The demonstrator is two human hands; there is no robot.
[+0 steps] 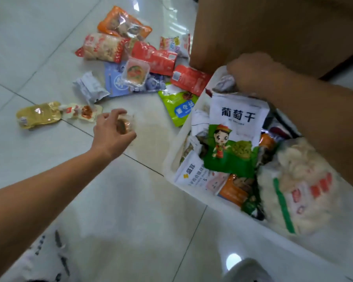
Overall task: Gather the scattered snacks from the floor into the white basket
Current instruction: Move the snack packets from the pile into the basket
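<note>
Left hand (112, 129), at the end of the nearest forearm, hovers low over the floor (49, 47), its fingers curled round a small round snack (123, 125) in clear wrap. To its right sits the basket (170, 159), already heaped: a raisin bag (232, 129) and a cracker bag (298, 186) stand above its rim. The right hand (253, 72) curls its fingers round a grey packet (225, 83) at the basket's far end.

The likeliest trouble is overflow. With so little room left inside, anything dropped on top may slide back over the rim or tip the raisin bag out. The slick wrap could also slip from the left hand's light hold. A green packet (177, 106) lies against the basket's wall, so nudging the basket could trap or drag it.

Bare tile between the left hand and the basket gives a free path across. The pile (135, 58) beyond is reachable from the front, but a cabinet (273, 27) closes off its right side and the space behind the basket. A yellow pouch (38, 115) lies apart on the left.
</note>
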